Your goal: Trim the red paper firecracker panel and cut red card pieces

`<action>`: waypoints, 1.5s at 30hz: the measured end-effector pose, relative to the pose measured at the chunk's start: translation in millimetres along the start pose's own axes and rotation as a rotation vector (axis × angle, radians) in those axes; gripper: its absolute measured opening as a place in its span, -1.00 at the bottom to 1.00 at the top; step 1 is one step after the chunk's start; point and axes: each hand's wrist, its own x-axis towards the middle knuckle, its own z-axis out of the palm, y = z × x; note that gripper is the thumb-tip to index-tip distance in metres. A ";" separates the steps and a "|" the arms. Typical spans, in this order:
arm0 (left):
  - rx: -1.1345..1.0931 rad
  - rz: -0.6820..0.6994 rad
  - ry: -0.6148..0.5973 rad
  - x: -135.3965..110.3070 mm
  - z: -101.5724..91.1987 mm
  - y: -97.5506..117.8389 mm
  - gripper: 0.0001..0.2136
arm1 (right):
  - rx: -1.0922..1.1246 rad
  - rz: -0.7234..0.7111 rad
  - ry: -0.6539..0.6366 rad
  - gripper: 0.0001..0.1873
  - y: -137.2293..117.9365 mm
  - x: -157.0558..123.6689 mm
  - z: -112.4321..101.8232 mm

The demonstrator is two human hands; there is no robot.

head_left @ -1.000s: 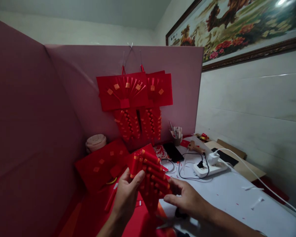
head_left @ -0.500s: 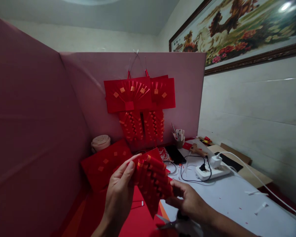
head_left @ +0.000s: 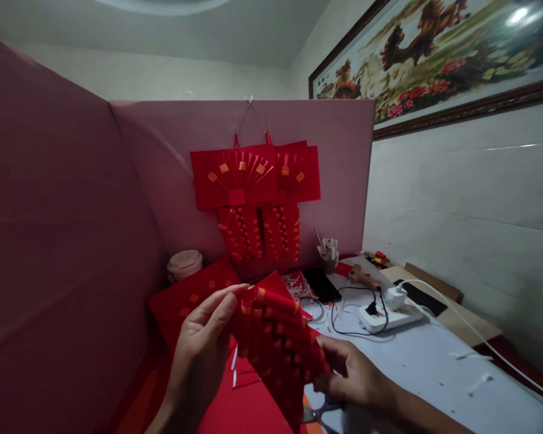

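A red paper firecracker string (head_left: 276,337), made of rolled red tubes with orange bands, is held up at a tilt between my hands. My left hand (head_left: 203,343) pinches its upper left edge with thumb and fingertips. On the lower right edge, my right hand (head_left: 355,367) has its fingers closed around the tube ends. Scissors (head_left: 317,415) show just below my right hand, partly hidden by the paper; I cannot tell whether they touch the hand. Beneath the string lies red paper (head_left: 248,413) with thin white strips on it.
Finished red paper decorations (head_left: 235,178) hang from wire on the pink partition (head_left: 339,132). A red sheet with orange squares (head_left: 185,298) leans at left by a lidded tub (head_left: 184,264). On the white table are a phone (head_left: 322,285), a power strip (head_left: 389,316) and cables.
Both hands have moved slightly: the left has gone left, the right a little right and down. The firecracker string has tilted and come lower with them, now covering more of the scissors.
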 end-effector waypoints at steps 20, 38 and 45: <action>-0.086 -0.128 -0.311 20.9 -24.9 24.3 -0.52 | 0.193 0.089 -0.208 -0.60 -12.8 -10.4 2.5; -0.242 -0.369 -0.372 29.4 -31.3 -95.7 -0.66 | 0.031 -0.015 0.089 -0.56 -7.1 2.8 -10.3; -0.137 -0.429 -0.180 10.4 -11.5 -110.9 -0.70 | -0.068 0.046 0.111 -0.67 -7.6 -0.6 -2.2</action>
